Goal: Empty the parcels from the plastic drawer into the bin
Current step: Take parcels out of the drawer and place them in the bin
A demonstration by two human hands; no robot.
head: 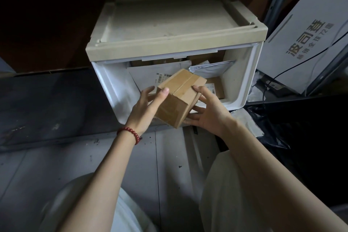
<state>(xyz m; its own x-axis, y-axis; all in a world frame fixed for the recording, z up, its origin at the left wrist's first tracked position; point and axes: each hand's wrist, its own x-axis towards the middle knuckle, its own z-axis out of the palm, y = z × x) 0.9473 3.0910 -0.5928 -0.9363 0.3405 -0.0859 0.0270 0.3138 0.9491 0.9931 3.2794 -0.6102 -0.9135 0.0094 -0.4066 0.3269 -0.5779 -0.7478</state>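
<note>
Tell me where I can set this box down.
Bare: the drawer unit's beige top and the grey floor in front of it. Crowded: the drawer, packed with parcels, and the floor to its right, with a black bag and cables.

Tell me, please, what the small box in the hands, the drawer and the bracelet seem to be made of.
Small box, gripped by the left hand and the right hand: brown matte cardboard, with a glossier tape strip along its seam.
Drawer: moulded plastic, smooth white walls with a slight sheen, under a beige top.
Bracelet: round dark red beads, shiny; wood, stone or plastic, cannot tell.
</note>
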